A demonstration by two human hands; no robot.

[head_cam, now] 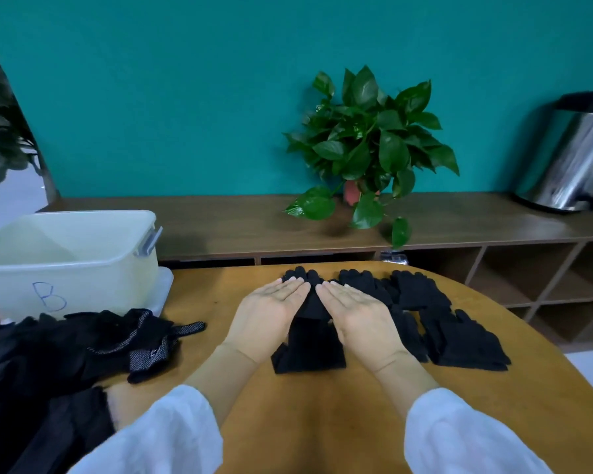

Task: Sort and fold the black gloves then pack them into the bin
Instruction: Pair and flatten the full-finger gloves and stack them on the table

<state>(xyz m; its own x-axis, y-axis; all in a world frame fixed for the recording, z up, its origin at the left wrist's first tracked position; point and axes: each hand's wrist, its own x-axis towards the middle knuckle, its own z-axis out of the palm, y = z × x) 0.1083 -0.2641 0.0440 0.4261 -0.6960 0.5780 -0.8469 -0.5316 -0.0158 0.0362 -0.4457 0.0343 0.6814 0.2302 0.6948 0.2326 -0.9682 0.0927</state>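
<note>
Bin: a pale translucent bin (65, 258) with a "B" written on its front stands at the far left of the table (322, 422), well left of both hands; no gloves show inside it.
Loose heap: an unsorted heap of black gloves (83, 347) lies in front of the bin, left of the left fingers, some with grey dotted palms.
Left hand: the left hand (267, 319) lies palm down, fingers straight and pressed together, flat on the left side of the glove.
Glove: the black glove (310, 347) lies between and under both hands; its long axis runs away from the person, its fingers pointing to the far edge beyond the fingertips, its cuff near the wrists.
Right hand: the right hand (360, 319) mirrors it, fingers straight and together, angled inward so both sets of fingertips nearly meet.
Sorted row: flat black gloves (459, 336) lie overlapping just right of the right fingers.
</note>
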